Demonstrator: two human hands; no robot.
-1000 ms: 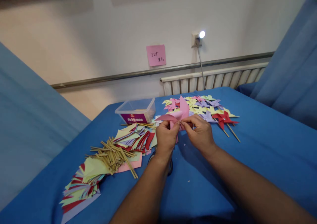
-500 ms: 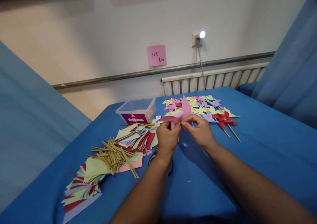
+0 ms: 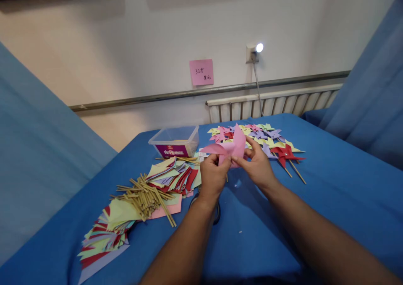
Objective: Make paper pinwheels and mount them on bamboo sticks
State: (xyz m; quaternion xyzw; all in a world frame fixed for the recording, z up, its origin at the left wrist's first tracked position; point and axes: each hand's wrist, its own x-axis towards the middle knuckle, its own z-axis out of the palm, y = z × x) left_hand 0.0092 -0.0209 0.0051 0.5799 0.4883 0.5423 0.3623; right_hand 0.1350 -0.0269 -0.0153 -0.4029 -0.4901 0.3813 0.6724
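A pink paper pinwheel [image 3: 236,144], its blades partly folded in, is held up between both hands above the table. My left hand [image 3: 211,173] is closed on its left side, with the thumb at the centre. On the right, my right hand [image 3: 256,163] grips the paper with the thumb near the middle and fingers behind the right blade. Under my left wrist lies a pair of scissors [image 3: 217,214] with dark handles, partly hidden. Several finished pinwheels in pink, yellow, purple and green lie behind my hands; a red pinwheel [image 3: 285,154] on a stick is nearest.
A blue cloth [image 3: 261,247] covers the table. To the left lie a pile of thin sticks [image 3: 143,197], a stack of coloured paper [image 3: 173,176] and fanned paper [image 3: 105,234]. A clear plastic box [image 3: 174,142] stands behind them. A radiator [image 3: 267,102] runs along the wall.
My right fingers have spread from a pinch at the pinwheel's centre to behind its right blade. The pink paper now faces me more openly. My left hand has barely moved.
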